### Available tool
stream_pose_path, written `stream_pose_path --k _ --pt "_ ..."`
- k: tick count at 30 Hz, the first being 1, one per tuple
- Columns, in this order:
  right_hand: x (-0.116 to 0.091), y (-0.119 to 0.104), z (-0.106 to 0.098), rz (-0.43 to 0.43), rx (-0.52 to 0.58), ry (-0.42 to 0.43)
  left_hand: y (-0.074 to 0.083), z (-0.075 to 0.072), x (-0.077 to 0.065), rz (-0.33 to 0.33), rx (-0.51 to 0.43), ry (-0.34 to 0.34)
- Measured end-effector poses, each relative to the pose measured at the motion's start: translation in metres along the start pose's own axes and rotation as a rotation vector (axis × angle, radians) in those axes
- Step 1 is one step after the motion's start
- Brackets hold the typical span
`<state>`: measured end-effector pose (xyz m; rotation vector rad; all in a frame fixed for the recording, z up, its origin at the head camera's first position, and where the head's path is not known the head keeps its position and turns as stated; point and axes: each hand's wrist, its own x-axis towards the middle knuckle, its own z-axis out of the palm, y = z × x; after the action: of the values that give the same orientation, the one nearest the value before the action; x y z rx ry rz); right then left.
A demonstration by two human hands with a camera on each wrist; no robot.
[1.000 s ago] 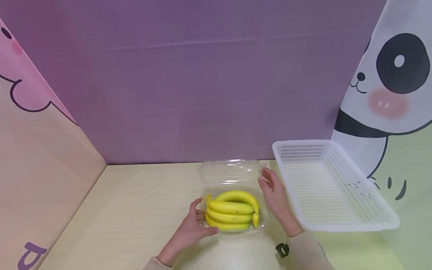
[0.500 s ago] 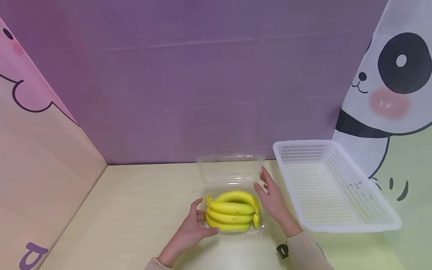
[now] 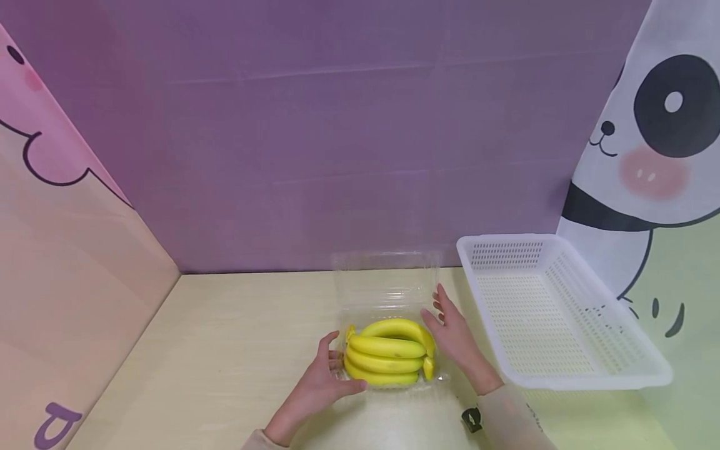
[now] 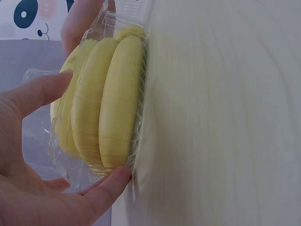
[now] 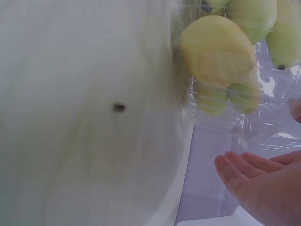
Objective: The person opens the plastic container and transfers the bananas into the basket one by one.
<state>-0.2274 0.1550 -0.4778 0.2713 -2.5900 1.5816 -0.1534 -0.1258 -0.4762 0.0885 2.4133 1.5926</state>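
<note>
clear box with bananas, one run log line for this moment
left hand: grips clear box; right hand: near raised lid; bananas: in box; basket: at right

Left hand (image 3: 322,376): curved like a C, thumb (image 3: 351,386) spread from fingers (image 4: 104,192).
Right hand (image 3: 455,334): fingers extended, thumb apart.
Sleeved forearms (image 3: 514,420): angled inward from below.

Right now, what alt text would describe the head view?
Bananas lie in an open clear plastic box on a table; the left hand holds the box's left end, the right hand is beside the lid. A white basket stands to the right.
</note>
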Motion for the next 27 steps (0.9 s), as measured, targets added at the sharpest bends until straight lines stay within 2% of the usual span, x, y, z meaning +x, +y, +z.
stream_pose_path --k 11,22,27 --pt "-0.003 0.004 0.002 0.046 -0.056 0.003 0.001 0.0 0.0 -0.003 0.0 0.006" --pt "-0.008 0.001 0.001 0.087 -0.104 -0.091 0.002 0.0 0.0 0.003 -0.013 -0.005" --pt "-0.01 -0.001 0.001 0.069 -0.142 -0.087 0.002 -0.002 0.001 0.01 -0.002 -0.003"
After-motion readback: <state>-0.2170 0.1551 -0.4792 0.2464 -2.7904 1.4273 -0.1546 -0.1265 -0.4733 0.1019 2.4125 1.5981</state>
